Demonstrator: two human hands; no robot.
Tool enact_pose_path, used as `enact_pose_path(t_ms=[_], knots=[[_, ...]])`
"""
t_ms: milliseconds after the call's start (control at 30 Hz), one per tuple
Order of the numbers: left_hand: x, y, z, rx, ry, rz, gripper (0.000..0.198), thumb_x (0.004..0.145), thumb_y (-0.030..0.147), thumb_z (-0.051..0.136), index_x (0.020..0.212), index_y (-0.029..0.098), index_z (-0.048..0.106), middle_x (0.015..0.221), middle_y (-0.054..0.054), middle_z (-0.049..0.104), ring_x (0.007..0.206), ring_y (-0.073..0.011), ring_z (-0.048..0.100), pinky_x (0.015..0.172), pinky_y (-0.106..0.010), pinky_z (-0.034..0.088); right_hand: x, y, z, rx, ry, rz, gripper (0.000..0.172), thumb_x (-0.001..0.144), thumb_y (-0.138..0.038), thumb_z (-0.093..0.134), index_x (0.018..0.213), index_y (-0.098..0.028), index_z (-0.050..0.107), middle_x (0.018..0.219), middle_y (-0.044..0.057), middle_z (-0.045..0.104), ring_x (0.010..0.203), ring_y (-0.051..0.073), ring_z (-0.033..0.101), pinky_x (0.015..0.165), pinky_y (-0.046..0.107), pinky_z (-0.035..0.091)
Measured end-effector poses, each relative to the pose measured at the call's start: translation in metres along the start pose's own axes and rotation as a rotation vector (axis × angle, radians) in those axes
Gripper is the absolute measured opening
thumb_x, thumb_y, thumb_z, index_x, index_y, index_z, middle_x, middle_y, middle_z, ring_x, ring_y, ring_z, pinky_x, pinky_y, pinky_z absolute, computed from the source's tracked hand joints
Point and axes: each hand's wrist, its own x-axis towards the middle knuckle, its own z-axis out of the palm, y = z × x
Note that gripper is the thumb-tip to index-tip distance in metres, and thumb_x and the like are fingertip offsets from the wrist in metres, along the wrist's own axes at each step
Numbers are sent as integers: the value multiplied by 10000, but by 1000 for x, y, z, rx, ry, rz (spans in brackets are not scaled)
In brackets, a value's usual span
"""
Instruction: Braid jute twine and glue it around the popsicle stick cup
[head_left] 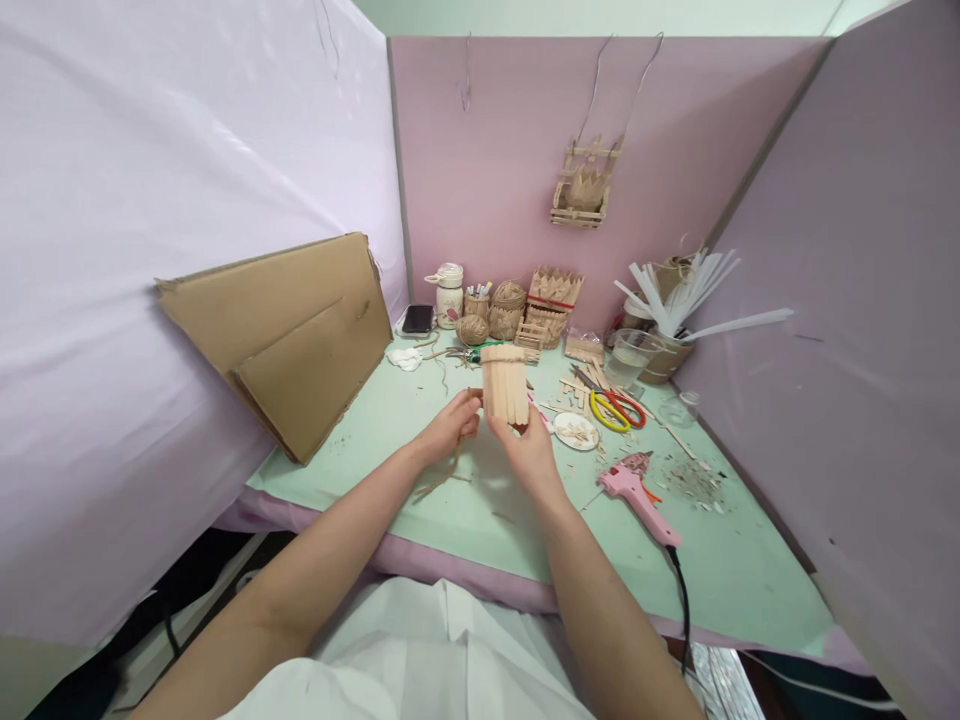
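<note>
A small holder of pale wooden craft sticks (506,390) stands upright in front of me, lifted above the table. Its lower end is gripped by my right hand (534,458), thumb on the near side. Twine (502,353) runs around the holder near its top. Just left of the holder, my left hand (450,430) is closed in a pinch on a length of twine, whose loose tail (442,478) hangs below toward the table. The far side of the holder is hidden.
A pink glue gun (641,500) lies at right, its black cord over the edge. Scissors (619,408), a white dish (576,431) and a plastic cup (630,358) are beyond. Cardboard (300,340) leans at left. Twine balls (472,331) and stick crafts (551,300) line the back.
</note>
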Motion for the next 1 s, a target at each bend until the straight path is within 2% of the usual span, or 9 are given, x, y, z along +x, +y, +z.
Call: enact_pose_path(t_ms=[67,133,267,367,533,667,833,1000], knots=[[0,4,-1,-55,-8,-22,456,803,540,469,1036,168,591,908,-47,590,483,-43,330,509,-218,346,4,3,-3,29,66,21,496,688,-451,631,1070,-154,523,953,86,652,855,203,604,708,306,479],[1,7,-3,-91,-7,-39,411,829,457,387,955,142,619,819,-43,573,466,-56,279,484,-222,318,7,7,-4,47,102,41,504,681,-456,632,1067,-152,523,906,77,651,830,203,598,690,308,474],[6,5,-6,-101,31,-68,315,788,348,409,777,117,623,656,-16,485,461,-62,264,453,-212,265,8,11,-4,38,104,43,522,668,-455,635,1074,-148,522,868,65,643,804,199,591,684,305,465],[9,1,-9,-113,65,-60,243,776,339,481,699,130,577,593,18,418,449,-48,246,445,-198,230,7,10,-3,21,93,53,517,666,-447,637,1069,-143,526,890,74,643,810,200,592,695,305,462],[8,-1,-10,-33,76,42,330,753,469,589,717,141,573,582,44,371,463,-43,250,450,-196,204,7,10,-2,-35,94,43,516,661,-450,636,1064,-148,520,971,96,640,872,210,588,734,314,459],[1,5,-5,178,139,113,404,726,526,601,831,141,662,602,28,425,505,-63,302,478,-207,256,6,10,-1,-113,121,13,521,662,-458,627,1075,-165,501,993,89,626,864,202,577,725,304,455],[-5,15,-3,353,260,221,360,716,471,613,846,148,708,761,-33,598,604,-95,414,559,-232,345,6,11,-1,-188,166,11,564,661,-460,623,1125,-174,478,982,83,618,806,201,570,665,295,452],[-15,20,7,343,258,173,310,693,431,651,782,139,704,649,-8,574,548,-86,389,527,-234,314,7,17,0,-230,180,-32,599,684,-460,612,1183,-167,455,1051,113,610,900,239,576,729,339,460]])
